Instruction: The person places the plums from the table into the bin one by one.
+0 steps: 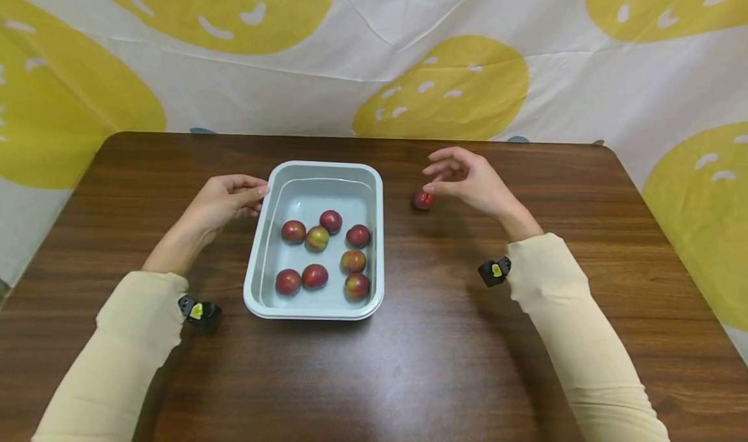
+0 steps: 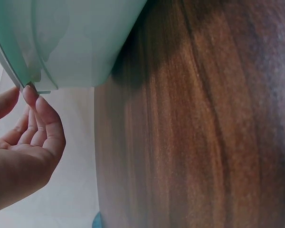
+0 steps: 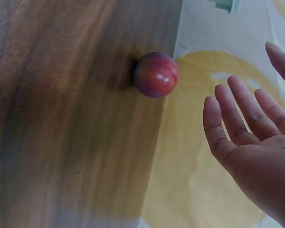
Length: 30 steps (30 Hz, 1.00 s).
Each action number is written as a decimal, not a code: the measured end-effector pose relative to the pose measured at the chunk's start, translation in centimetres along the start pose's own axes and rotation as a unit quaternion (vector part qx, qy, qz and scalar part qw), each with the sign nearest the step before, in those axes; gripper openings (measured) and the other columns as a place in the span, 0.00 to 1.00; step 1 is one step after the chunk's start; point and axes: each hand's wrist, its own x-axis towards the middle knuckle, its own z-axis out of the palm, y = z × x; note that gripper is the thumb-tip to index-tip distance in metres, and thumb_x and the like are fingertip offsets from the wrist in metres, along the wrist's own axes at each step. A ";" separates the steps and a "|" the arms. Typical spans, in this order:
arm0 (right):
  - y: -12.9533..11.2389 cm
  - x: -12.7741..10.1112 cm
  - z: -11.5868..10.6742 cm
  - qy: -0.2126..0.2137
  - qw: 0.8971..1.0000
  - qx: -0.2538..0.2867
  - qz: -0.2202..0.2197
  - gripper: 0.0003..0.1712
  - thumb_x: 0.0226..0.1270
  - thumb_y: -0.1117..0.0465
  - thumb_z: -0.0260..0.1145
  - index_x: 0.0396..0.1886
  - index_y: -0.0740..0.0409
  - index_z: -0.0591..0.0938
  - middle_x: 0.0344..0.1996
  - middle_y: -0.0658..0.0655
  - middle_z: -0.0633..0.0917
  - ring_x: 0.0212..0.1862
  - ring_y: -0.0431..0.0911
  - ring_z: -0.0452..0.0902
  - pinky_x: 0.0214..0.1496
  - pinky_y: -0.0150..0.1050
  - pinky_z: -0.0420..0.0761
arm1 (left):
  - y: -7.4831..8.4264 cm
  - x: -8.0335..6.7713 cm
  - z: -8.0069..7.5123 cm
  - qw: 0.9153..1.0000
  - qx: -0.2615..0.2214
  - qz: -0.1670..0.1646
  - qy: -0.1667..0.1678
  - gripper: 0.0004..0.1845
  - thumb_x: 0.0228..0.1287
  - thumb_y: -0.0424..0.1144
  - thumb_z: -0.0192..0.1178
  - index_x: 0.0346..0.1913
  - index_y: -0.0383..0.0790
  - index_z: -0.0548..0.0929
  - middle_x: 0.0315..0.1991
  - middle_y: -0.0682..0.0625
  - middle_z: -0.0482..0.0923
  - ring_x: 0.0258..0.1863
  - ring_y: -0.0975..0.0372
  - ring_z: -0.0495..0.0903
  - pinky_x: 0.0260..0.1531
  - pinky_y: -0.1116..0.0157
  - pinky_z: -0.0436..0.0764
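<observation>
A pale blue-grey tub (image 1: 374, 189) stands mid-table and holds several red plums (image 1: 315, 276). My left hand (image 1: 230, 198) sits at the tub's left rim, its fingertips (image 2: 31, 95) touching the rim of the tub (image 2: 71, 42), fingers relaxed. One loose red plum (image 1: 423, 200) lies on the table right of the tub. My right hand (image 1: 461, 176) hovers just above and beside that plum with fingers spread and loosely bent, holding nothing. In the right wrist view the plum (image 3: 156, 74) lies apart from the open fingers (image 3: 228, 118).
The dark wooden table (image 1: 409, 364) is backed by a white cloth with yellow blobs (image 1: 444, 85) on three sides. Bare wood lies in front of the tub and to the right of the loose plum.
</observation>
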 end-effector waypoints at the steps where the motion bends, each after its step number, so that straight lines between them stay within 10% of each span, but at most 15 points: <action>1: 0.2 0.0 0.0 -0.002 1.000 0.003 0.004 0.25 0.56 0.67 0.67 0.54 0.65 0.72 0.42 0.57 0.82 0.40 0.42 0.78 0.40 0.33 0.75 | 0.5 -0.3 0.1 1.000 -0.005 0.000 -0.006 0.21 0.61 0.42 0.60 0.49 0.27 0.75 0.35 0.46 0.78 0.30 0.63 0.78 0.33 0.69 0.80; 30: 3.9 0.8 0.8 -0.026 0.997 0.008 0.071 0.30 0.57 0.65 0.67 0.58 0.68 0.68 0.51 0.66 0.77 0.40 0.45 0.77 0.40 0.34 0.76 | 2.7 -2.0 0.5 1.000 0.004 -0.006 -0.004 0.21 0.64 0.39 0.56 0.52 0.23 0.72 0.32 0.51 0.77 0.28 0.65 0.77 0.30 0.71 0.80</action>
